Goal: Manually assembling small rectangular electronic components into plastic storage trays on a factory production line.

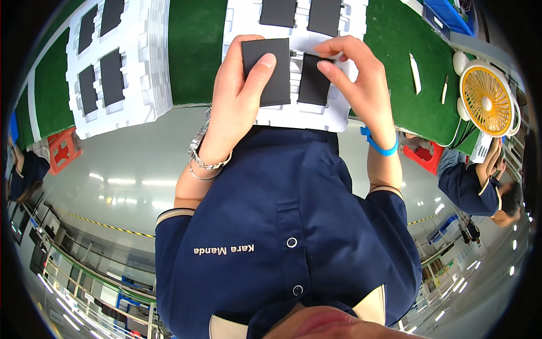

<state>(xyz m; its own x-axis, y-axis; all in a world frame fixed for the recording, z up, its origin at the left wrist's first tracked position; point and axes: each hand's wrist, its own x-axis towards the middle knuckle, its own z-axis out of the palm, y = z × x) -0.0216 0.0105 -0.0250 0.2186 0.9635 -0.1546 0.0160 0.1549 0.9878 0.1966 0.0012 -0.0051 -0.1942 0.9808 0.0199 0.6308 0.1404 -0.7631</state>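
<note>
My left hand (240, 93) grips a flat black rectangular slab (276, 79) over the near part of a white moulded tray (276, 117). The thumb lies across its face, and the other fingers are behind it. A small dark tab (293, 54) sticks out at the slab's right edge. Beside it, my right hand (361, 73) is open, thumb and index finger curved and apart, just above a second black slab (314, 82) lying in the tray. Two more slabs, such as the far left one (278, 12), rest in the tray's far pockets.
On the left stands a pile of white trays (135, 85) with several black slabs. Green matting (195, 56) covers the bench. To the right lie a white knife-like tool (415, 73), a thin pen-like tool (445, 89) and a yellow fan (486, 99). Another person (471, 183) sits farther right.
</note>
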